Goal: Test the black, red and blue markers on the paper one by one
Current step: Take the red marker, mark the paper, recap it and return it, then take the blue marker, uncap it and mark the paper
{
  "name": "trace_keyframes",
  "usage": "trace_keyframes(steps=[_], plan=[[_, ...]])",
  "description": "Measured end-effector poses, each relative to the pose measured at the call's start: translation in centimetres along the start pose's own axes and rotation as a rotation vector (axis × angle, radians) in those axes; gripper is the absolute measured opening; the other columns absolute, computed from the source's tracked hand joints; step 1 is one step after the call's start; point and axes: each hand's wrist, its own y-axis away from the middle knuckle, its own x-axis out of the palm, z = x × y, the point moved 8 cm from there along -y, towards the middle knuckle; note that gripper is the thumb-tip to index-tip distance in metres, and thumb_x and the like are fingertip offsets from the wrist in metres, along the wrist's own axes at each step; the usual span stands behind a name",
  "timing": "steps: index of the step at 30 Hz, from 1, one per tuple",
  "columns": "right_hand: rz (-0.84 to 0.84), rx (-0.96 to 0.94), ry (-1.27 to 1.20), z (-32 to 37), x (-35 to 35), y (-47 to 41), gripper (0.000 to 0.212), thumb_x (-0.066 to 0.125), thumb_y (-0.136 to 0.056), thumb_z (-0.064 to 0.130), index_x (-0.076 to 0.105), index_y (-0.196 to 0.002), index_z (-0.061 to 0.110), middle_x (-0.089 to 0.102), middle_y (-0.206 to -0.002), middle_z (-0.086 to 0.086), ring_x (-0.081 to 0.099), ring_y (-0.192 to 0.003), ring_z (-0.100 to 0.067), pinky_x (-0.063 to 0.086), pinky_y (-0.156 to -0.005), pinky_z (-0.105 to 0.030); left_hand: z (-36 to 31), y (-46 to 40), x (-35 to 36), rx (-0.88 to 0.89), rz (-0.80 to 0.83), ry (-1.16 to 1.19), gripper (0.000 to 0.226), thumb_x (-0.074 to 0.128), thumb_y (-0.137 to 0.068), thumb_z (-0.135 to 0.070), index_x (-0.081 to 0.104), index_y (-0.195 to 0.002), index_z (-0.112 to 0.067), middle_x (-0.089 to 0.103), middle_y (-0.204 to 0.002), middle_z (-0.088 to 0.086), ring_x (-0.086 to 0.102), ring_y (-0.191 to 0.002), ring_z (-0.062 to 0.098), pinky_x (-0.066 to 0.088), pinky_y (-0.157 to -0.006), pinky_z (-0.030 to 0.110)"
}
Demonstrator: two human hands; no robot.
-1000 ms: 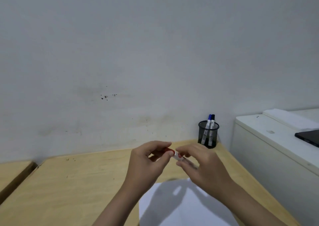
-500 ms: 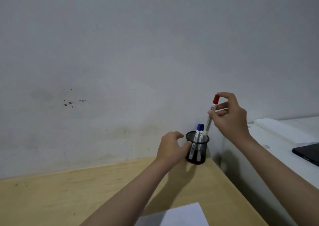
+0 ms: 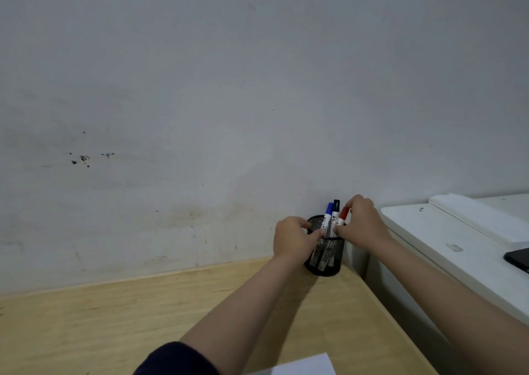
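Note:
A black mesh pen cup point(image 3: 326, 260) stands at the far right corner of the wooden desk point(image 3: 114, 326). In it stand the blue marker point(image 3: 328, 214), the black marker point(image 3: 335, 211) and the red marker point(image 3: 342, 217), all capped. My left hand point(image 3: 292, 238) grips the cup's left rim. My right hand point(image 3: 362, 224) still pinches the red marker at its cap, with the marker's body down inside the cup. A corner of the white paper point(image 3: 303, 366) shows at the bottom edge.
A white cabinet point(image 3: 446, 248) stands right of the desk, with a white pad point(image 3: 481, 217) and a dark flat device point(image 3: 518, 258) on top. The grey wall point(image 3: 229, 117) rises directly behind the cup.
The red marker was capped a second ago over the paper, then lifted above the cup. Now my right hand has lowered it into the cup while my left hand holds the rim.

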Motion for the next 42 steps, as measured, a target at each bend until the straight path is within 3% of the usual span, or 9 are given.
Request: trace_keyframes(steps=[4,11,19,24,27,32,36,39,42], plan=[[-0.034,-0.141,0.124,1.3,-0.1,-0.4,0.064,0.075,-0.066,0.022,0.049,-0.125,0.018,0.045,-0.113,-0.012,0.047,-0.106,-0.029,0.047,-0.081,-0.039,0.2,-0.1,0.2,0.012,0.000,0.005,0.042,0.075,-0.074,-0.035,0.069,-0.103,-0.006,0.071,-0.110,0.010,0.065,-0.101,0.022,0.048,-0.082,0.025],[-0.136,-0.193,0.265,2.3,0.1,-0.5,0.041,0.065,-0.076,0.032,0.060,-0.114,0.014,0.048,-0.104,-0.010,0.047,-0.099,-0.028,0.042,-0.075,-0.036,0.2,0.1,0.1,0.049,-0.017,0.016,0.041,0.073,-0.076,-0.035,0.069,-0.105,-0.007,0.070,-0.111,0.011,0.063,-0.105,0.021,0.045,-0.079,0.024],[-0.177,-0.177,0.344,2.6,0.1,-0.8,0.036,0.064,-0.078,0.035,0.063,-0.106,0.011,0.047,-0.104,-0.011,0.045,-0.098,-0.029,0.039,-0.075,-0.034,0.1,0.2,0.0,0.074,-0.040,0.016,0.040,0.073,-0.075,-0.036,0.070,-0.104,-0.008,0.070,-0.111,0.010,0.062,-0.105,0.021,0.046,-0.081,0.025],[-0.271,-0.198,0.135,2.7,-1.7,-0.4,0.018,0.072,-0.074,0.027,0.067,-0.087,0.015,0.053,-0.092,-0.006,0.048,-0.092,-0.028,0.041,-0.072,-0.035,0.3,0.2,0.0,0.058,-0.051,0.023,0.040,0.073,-0.074,-0.036,0.070,-0.104,-0.008,0.070,-0.111,0.008,0.063,-0.104,0.019,0.046,-0.080,0.024],[-0.208,-0.210,-0.096,2.6,-2.0,0.0,0.010,0.075,-0.071,0.019,0.064,-0.073,0.020,0.064,-0.077,0.001,0.056,-0.076,-0.023,0.046,-0.068,-0.034,0.4,0.3,0.0,0.042,-0.061,0.029,0.039,0.073,-0.075,-0.035,0.070,-0.103,-0.009,0.070,-0.110,0.008,0.063,-0.103,0.019,0.045,-0.078,0.022],[-0.223,-0.149,-0.468,3.0,-3.4,1.4,0.014,0.078,-0.069,0.005,0.072,-0.079,0.013,0.072,-0.076,-0.007,0.061,-0.065,-0.013,0.043,-0.058,-0.005,0.2,0.7,-0.4,-0.036,-0.037,0.039,0.034,0.071,-0.077,-0.033,0.070,-0.101,-0.009,0.069,-0.109,0.006,0.063,-0.101,0.019,0.045,-0.078,0.023],[-0.374,-0.366,-0.534,5.8,-7.5,5.8,0.018,0.077,-0.070,-0.002,0.073,-0.079,0.013,0.070,-0.080,-0.004,0.065,-0.074,-0.008,0.050,-0.067,-0.013,-0.8,2.7,-1.6,-0.202,0.033,0.323,0.023,0.064,-0.083,-0.033,0.068,-0.075,-0.012,0.072,-0.084,0.009,0.064,-0.073,0.018,0.055,-0.076,0.032],[-0.411,-0.513,-0.504,8.2,-9.8,11.0,0.016,0.078,-0.069,-0.003,0.074,-0.080,0.008,0.069,-0.080,-0.004,0.066,-0.076,-0.014,0.052,-0.071,-0.022,-2.5,6.5,-1.7,-0.456,0.314,0.764,0.029,0.055,-0.090,-0.035,0.065,-0.083,-0.009,0.069,-0.077,0.008,0.063,-0.058,0.014,0.053,-0.056,0.024],[-0.398,-0.610,-0.495,10.0,-10.2,16.4,0.020,0.079,-0.067,-0.008,0.074,-0.080,0.007,0.069,-0.082,-0.003,0.067,-0.080,-0.010,0.052,-0.073,-0.022,-3.6,10.1,-3.7,-0.506,0.420,0.922,0.026,0.059,-0.088,-0.032,0.066,-0.084,-0.008,0.067,-0.073,0.004,0.066,-0.055,0.010,0.057,-0.058,0.022]])
